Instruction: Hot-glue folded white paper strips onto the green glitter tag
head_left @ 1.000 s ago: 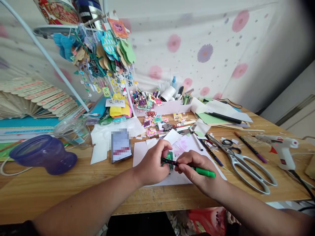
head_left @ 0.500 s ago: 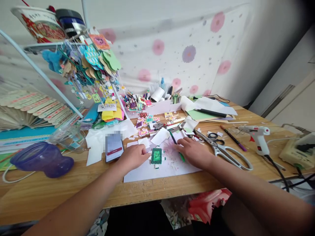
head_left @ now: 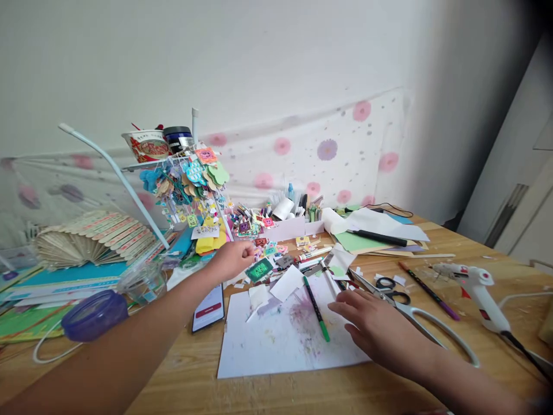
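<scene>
My left hand (head_left: 228,260) is raised over the near edge of the craft pile, its fingers curled closed. Just beside and below its fingertips is a small green card with a drawn face (head_left: 259,270); whether the fingers grip any part of it is hidden. My right hand (head_left: 367,320) rests with fingers stretched out over the right side of a stained white sheet (head_left: 268,346), holding nothing. To its left lies a green marker pen (head_left: 317,308) on the sheet. Blank white paper pieces (head_left: 287,283) lie at the sheet's far edge.
Large scissors (head_left: 415,320) and a purple-ended pen (head_left: 427,291) lie right of the sheet. Farther right stands a white hot glue gun (head_left: 479,288). A phone (head_left: 211,311) and a purple cup (head_left: 95,314) are on the left. Hanging paper crafts (head_left: 190,184) crowd the back rack.
The green card has moved from the middle of the sheet to the pile, with my left hand moving forward. My right hand has drawn away from the green marker. The camera view has tilted up.
</scene>
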The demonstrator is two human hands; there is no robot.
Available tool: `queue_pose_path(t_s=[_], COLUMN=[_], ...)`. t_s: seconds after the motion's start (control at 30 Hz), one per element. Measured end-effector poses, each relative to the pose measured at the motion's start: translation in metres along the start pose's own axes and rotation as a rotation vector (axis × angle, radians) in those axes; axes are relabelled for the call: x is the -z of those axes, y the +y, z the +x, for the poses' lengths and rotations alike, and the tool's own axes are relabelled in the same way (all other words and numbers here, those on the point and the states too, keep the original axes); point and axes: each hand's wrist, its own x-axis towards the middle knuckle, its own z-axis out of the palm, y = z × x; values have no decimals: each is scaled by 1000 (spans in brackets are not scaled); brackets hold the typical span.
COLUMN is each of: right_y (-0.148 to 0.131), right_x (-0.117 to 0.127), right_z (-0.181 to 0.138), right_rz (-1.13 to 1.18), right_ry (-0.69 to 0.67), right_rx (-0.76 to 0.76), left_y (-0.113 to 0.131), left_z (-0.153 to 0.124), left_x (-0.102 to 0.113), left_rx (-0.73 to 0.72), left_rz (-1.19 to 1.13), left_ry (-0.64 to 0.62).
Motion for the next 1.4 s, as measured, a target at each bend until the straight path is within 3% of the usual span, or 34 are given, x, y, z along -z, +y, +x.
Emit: queue_pose_path(t_s=[0.17, 0.5, 0.63, 0.9, 1.03, 1.13, 1.27, 1.4], right_y=[2, 11, 19, 29, 24, 19, 15, 12], right_x=[2, 8, 0, -13, -9, -2, 1, -3], right_z=[-10, -9, -11, -11, -12, -13, -15, -16], right_rz=[64, 140, 145, 137, 122, 109, 112, 152], right_ry=[-49, -212, -190, -160, -152, -184, -199, -211], right_rx=[-32, -185, -172, -142, -130, -122, -87, -36], left_y=[-9, -19, -26, -32, -28, -24, -33, -68], left_z=[60, 184, 203, 211, 201, 171, 98, 6], left_x=[16, 14, 14, 13, 15, 17, 10, -8], left_rx=[-59, -137, -110, -48, -45, -62, -55, 77], left_rz=[62, 90, 99, 86, 57, 14, -52, -55], left_ry=[-6, 90, 103, 120, 191, 272, 335, 362])
